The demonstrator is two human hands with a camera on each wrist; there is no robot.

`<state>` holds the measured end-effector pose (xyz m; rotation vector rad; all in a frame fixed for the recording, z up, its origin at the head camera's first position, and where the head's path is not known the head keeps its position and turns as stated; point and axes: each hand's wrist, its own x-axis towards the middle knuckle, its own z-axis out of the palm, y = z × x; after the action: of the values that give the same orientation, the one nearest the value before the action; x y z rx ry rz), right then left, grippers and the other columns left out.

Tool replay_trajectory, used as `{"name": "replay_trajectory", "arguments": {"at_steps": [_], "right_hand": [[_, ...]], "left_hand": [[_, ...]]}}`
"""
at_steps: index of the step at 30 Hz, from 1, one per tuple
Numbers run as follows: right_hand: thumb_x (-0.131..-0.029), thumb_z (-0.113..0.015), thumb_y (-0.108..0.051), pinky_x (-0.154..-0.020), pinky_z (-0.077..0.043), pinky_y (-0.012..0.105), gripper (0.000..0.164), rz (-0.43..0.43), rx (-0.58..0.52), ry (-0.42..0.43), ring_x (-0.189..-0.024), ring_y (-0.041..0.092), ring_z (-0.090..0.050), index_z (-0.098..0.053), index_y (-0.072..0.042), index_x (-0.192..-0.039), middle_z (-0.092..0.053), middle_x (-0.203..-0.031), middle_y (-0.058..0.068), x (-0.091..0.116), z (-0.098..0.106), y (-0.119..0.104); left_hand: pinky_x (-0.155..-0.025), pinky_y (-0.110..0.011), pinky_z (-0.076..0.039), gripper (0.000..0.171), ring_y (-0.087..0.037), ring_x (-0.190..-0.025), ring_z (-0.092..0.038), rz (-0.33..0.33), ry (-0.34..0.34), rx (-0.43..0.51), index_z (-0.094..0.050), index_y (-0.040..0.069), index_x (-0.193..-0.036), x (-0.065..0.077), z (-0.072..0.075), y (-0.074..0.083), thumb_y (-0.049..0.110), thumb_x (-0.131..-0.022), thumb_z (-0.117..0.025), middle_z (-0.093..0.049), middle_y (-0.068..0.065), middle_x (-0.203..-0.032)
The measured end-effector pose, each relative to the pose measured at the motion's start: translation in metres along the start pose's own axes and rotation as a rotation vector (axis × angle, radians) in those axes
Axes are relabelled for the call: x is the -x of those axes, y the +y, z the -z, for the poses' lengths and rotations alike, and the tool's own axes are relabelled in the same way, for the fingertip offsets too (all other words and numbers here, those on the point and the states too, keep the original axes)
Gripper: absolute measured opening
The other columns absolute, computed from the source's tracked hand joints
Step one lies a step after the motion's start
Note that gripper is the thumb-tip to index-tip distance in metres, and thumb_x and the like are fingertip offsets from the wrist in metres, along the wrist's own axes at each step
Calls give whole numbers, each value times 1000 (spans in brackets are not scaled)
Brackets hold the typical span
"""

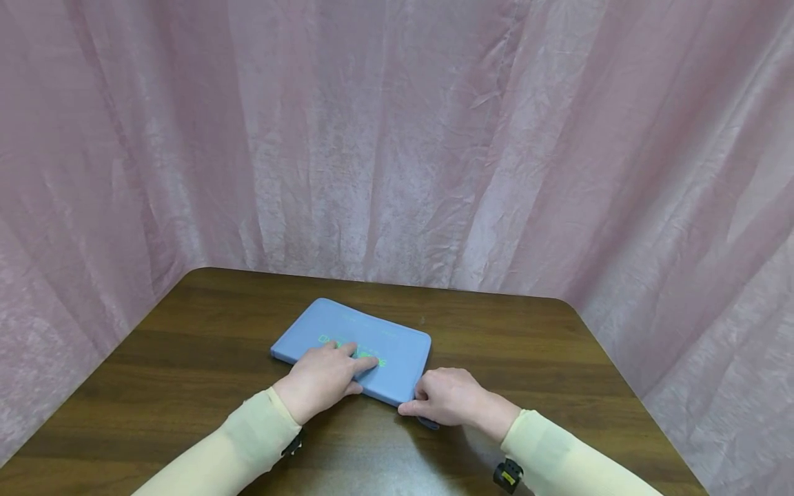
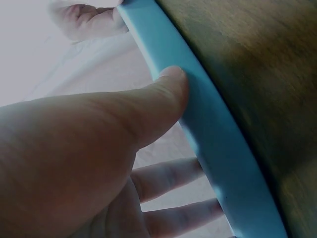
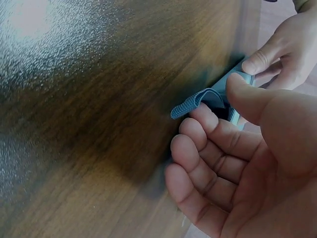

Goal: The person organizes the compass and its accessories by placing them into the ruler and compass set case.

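A flat blue case (image 1: 356,322) with green lettering lies aslant on the wooden table. My left hand (image 1: 322,377) rests on its top with the fingers spread over the lettering. In the left wrist view, the left thumb (image 2: 171,91) touches the case's narrow side (image 2: 208,116). At the near right corner my right hand (image 1: 455,396) grips the case, fingers curled and thumb against the edge. A short fabric strap loop (image 3: 190,103) sticks out from that corner beside the right fingertips. Exactly what the right index finger touches is partly hidden.
The brown table (image 1: 527,344) has rounded far corners. Pink curtains (image 1: 397,138) hang behind the table and at its sides. Dark devices are strapped under both wrists, such as the one on the right wrist (image 1: 509,475).
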<state>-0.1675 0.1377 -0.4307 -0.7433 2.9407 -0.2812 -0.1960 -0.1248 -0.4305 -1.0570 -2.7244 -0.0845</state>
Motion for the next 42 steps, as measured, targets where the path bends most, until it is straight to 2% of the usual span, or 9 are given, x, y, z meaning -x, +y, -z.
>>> {"name": "replay_trajectory", "arguments": {"at_steps": [5, 15, 23, 28, 33, 35, 38, 40, 42], "right_hand": [[-99, -79, -53, -49, -34, 28, 60, -6, 1, -4, -51, 5, -42, -51, -26, -54, -41, -49, -17, 1, 1, 2], [-99, -81, -50, -51, -29, 26, 60, -31, -9, -19, -53, 5, -38, -48, -24, -56, -39, -53, -14, 9, 7, 14], [-97, -84, -47, -54, -32, 30, 57, -62, -15, -16, -57, 7, -39, -50, -23, -58, -43, -57, -13, 14, 12, 24], [-97, -85, -44, -56, -35, 31, 53, -95, -29, -23, -58, 8, -42, -54, -22, -60, -45, -58, -12, 18, 13, 30], [-97, -85, -42, -57, -39, 32, 49, -121, -43, -22, -58, 8, -45, -59, -21, -60, -49, -57, -12, 21, 13, 35], [-98, -84, -43, -57, -39, 32, 50, -118, -44, -17, -57, 8, -45, -60, -21, -61, -49, -57, -12, 23, 13, 36], [-100, -81, -45, -58, -40, 33, 50, -104, -53, -1, -58, 8, -45, -59, -22, -62, -48, -57, -13, 27, 13, 37], [-101, -79, -48, -58, -40, 33, 50, -106, -67, 21, -59, 7, -44, -58, -23, -64, -48, -59, -13, 30, 12, 38], [-102, -77, -50, -60, -42, 34, 45, -121, -75, 56, -62, 6, -46, -62, -24, -68, -50, -63, -14, 34, 12, 41]], "left_hand": [[-81, -51, -63, 52, -37, -92, -73, 0, 7, -35, -76, 26, -140, -1, -1, 3, 39, -92, -90, -74, -15, -124], [-60, -46, -59, 46, -34, -74, -68, 4, 0, -130, -74, 32, -140, -2, -5, 21, 46, -98, -84, -71, -10, -110], [-61, -48, -61, 45, -41, -89, -74, -46, 0, -154, -69, 28, -138, 2, -5, 33, 48, -99, -82, -73, -12, -126], [-62, -47, -61, 43, -40, -87, -74, -89, 12, -147, -69, 26, -132, 7, -4, 38, 50, -98, -82, -73, -11, -128], [-69, -50, -63, 49, -44, -96, -74, -99, -7, -118, -69, 25, -138, 11, -1, 44, 52, -98, -82, -72, -12, -135], [-73, -51, -64, 52, -45, -102, -73, -98, -38, -84, -69, 25, -143, 12, 1, 44, 51, -99, -81, -70, -12, -140], [-82, -54, -63, 54, -44, -111, -73, -74, -82, 8, -68, 22, -147, 13, 5, 39, 49, -101, -79, -69, -14, -144], [-90, -56, -62, 54, -43, -119, -72, -33, -109, 94, -67, 20, -150, 13, 10, 32, 46, -104, -77, -67, -17, -148], [-99, -59, -58, 55, -43, -130, -68, 9, -96, 151, -67, 18, -152, 14, 13, 24, 45, -106, -75, -64, -20, -152]]}}
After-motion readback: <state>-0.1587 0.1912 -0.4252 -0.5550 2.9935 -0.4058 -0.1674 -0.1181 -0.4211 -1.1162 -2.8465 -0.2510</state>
